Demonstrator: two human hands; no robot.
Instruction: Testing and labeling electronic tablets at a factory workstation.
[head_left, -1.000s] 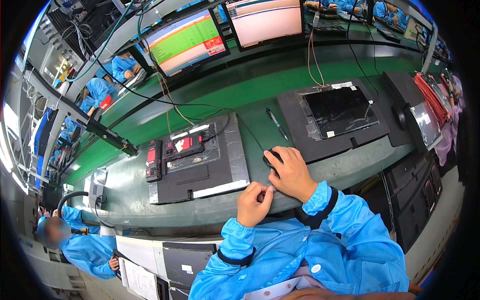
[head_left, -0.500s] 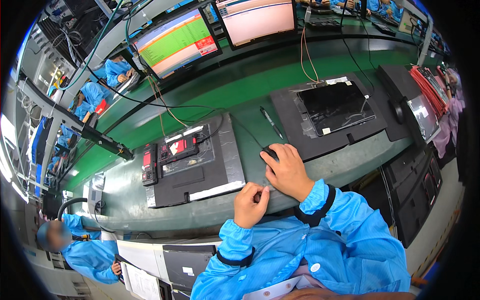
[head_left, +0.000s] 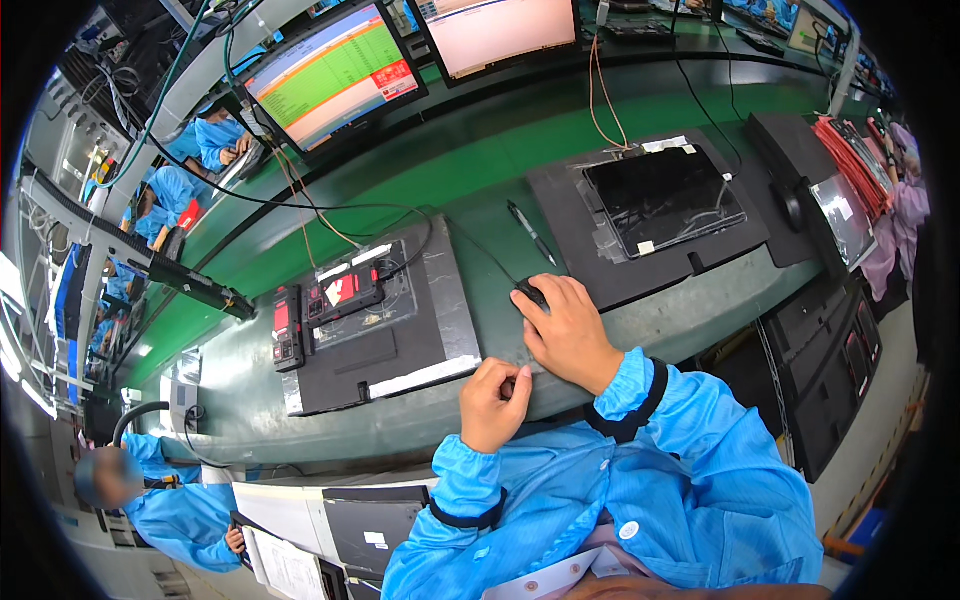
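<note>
My right hand (head_left: 570, 330) rests over a black computer mouse (head_left: 532, 291) on the green bench, its fingers wrapped round it and covering most of it. Close by on the left, my left hand (head_left: 494, 405) is loosely curled at the bench's front edge. No object shows in its fingers, though the inside of the palm is dark. Beyond the mouse lies a pen (head_left: 532, 236). A black tablet (head_left: 662, 200) lies on a dark foam pad to the right. Left of my hands, two black-and-red handheld devices, one upright (head_left: 288, 328) and one slanted (head_left: 345, 294), lie on another pad (head_left: 400, 350).
Two monitors stand at the back, one with a green table (head_left: 335, 80), one pale (head_left: 495, 35). Cables run across the bench. Red sleeves or bags (head_left: 850, 165) stand at the far right. A person in blue (head_left: 185, 510) is at the lower left, holding papers (head_left: 285, 565).
The whole view has shifted slightly, so the bench things sit a little further left and higher. My right hand stays on the mouse; my left hand remains curled.
</note>
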